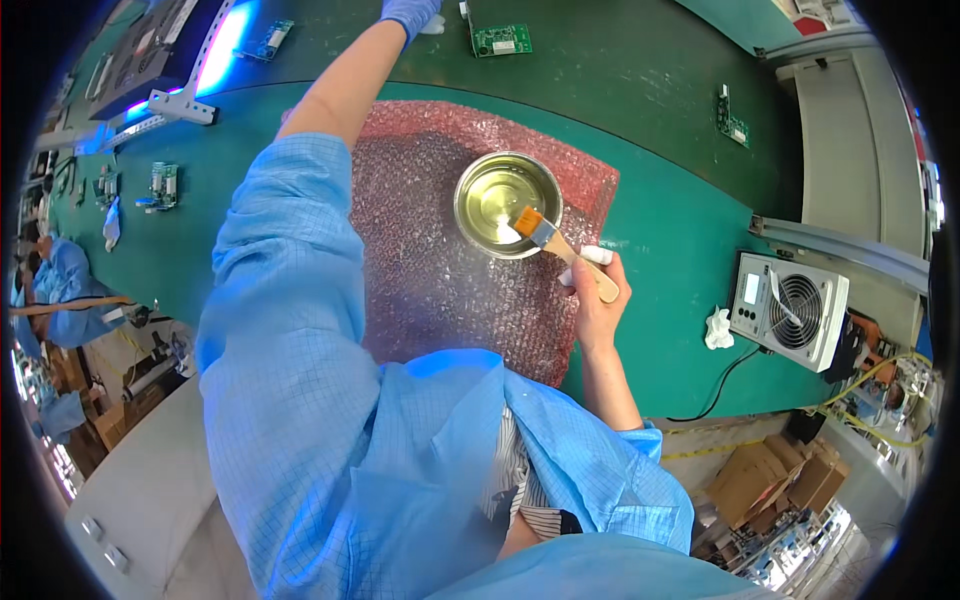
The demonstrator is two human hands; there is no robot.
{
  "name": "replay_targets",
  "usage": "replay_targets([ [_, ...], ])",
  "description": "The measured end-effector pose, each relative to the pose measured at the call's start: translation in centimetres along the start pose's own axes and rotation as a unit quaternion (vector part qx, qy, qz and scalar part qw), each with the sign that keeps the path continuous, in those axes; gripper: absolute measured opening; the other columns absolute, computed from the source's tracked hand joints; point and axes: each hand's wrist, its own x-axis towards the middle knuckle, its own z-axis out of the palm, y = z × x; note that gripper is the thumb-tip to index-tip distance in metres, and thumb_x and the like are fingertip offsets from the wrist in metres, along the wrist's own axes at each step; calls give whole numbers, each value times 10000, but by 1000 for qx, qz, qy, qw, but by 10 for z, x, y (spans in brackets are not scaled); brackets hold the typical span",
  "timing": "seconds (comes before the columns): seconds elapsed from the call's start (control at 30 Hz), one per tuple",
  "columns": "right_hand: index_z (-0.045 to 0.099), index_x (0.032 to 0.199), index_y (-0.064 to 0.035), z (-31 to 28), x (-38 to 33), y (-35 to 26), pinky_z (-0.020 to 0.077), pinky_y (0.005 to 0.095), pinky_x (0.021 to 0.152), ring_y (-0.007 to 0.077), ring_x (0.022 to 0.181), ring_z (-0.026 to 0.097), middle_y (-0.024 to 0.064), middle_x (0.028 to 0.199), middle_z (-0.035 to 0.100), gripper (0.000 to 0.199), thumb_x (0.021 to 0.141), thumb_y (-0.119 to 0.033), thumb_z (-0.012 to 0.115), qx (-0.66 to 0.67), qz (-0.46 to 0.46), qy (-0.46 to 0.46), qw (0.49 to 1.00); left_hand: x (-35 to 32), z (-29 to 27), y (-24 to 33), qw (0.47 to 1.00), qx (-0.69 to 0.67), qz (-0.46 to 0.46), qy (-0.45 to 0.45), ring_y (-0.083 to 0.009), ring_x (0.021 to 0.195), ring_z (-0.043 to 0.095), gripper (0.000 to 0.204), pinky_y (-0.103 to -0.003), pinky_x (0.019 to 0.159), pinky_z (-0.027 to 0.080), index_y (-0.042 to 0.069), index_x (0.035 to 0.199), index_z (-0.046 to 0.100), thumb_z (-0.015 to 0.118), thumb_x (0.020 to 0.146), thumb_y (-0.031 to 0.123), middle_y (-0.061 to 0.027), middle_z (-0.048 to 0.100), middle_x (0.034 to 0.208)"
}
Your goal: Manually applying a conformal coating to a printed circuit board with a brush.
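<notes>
Bowl (469,218) first: it is round, shiny metal, and has see-through yellow liquid (497,190) in it. It sits on pink bubble wrap (415,215), which lies on a green table top (665,270). All the clock places here are counted from the bowl, with 12 at the top.

Between 4 and 5 o'clock is the right hand (597,318). Its thumb and fingers are pinched tight on the wooden handle of a brush (563,251), and white covers are on some fingertips. The brush leans over the bowl's edge with its orange hairs inside. I cannot tell if the hairs are wet.

Far off at 11 o'clock is the left hand (408,12), in a blue glove. The top edge cuts it off, so I cannot tell if its fingers are apart or together. A small white thing (433,25) is right beside it.

A green circuit board (502,40) lies at 12 o'clock. Another board (733,120) is past 2 o'clock. Near 4 o'clock are a crumpled white tissue (718,328) and a grey box with a fan (790,310). A bright light (222,48) shines at 10 o'clock.
</notes>
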Motion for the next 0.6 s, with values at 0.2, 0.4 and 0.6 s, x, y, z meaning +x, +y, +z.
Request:
replay_targets([
  [0.2,542,932,-7,1,-2,-1,458,216,490,98,588,568,54,724,603,139,871,-128,572,3,2,16,1000,-9,28,-31,886,440,136,-58,-298,916,604,653,-366,792,468,37,969,635,540,732,637,-158,644,960],
  [0.4,560,950,-11,12,6,-14,407,200,462,68,541,519,16,669,574,182,909,-186,531,31,-2,-5,999,7,17,-75,874,412,242,88,-242,590,625,424,-374,599,516,3,804,583,557,828,425,-143,603,671],
  [0.6,574,914,-17,11,20,-13,377,190,449,58,525,501,19,654,575,183,904,-197,543,-18,6,-5,1000,-130,-14,-26,938,-269,-14,-218,-211,714,635,149,-302,633,545,28,882,559,560,871,176,-91,620,783],
])
